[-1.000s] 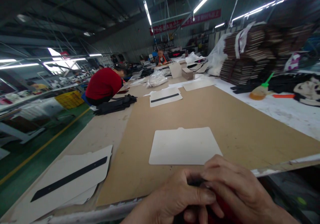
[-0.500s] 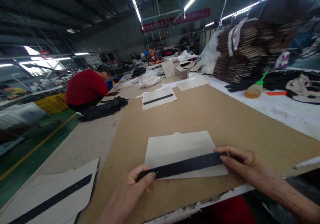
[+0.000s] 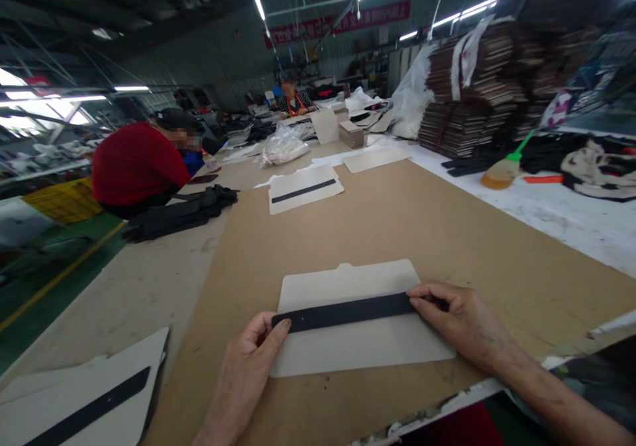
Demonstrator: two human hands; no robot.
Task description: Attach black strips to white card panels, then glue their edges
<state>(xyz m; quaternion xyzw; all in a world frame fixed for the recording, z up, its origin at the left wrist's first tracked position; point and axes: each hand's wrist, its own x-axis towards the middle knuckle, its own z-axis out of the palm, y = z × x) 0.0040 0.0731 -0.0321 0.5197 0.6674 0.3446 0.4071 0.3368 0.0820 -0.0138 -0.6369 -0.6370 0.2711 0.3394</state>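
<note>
A long black strip (image 3: 348,312) with a small hole near its left end lies across the middle of a pale cardboard panel (image 3: 362,353). My left hand (image 3: 251,363) pinches the strip's left end between thumb and fingers. At the strip's right end, my right hand (image 3: 454,317) holds it in a pinch. The panel has rounded corners and a small tab on its far edge. I cannot tell whether the strip is pressed flat on the panel or just above it.
Lower left is a stack of panels (image 3: 124,360), a black strip on the top one. Farther off lie another panel with a strip (image 3: 308,201), black pieces (image 3: 183,214), a glue bottle (image 3: 501,173) and bundled brown boards (image 3: 462,128). A person in red (image 3: 134,164) bends at the left.
Both hands have moved the strip away from me, from near the panel's front edge to its middle. The view has shifted slightly to the right.
</note>
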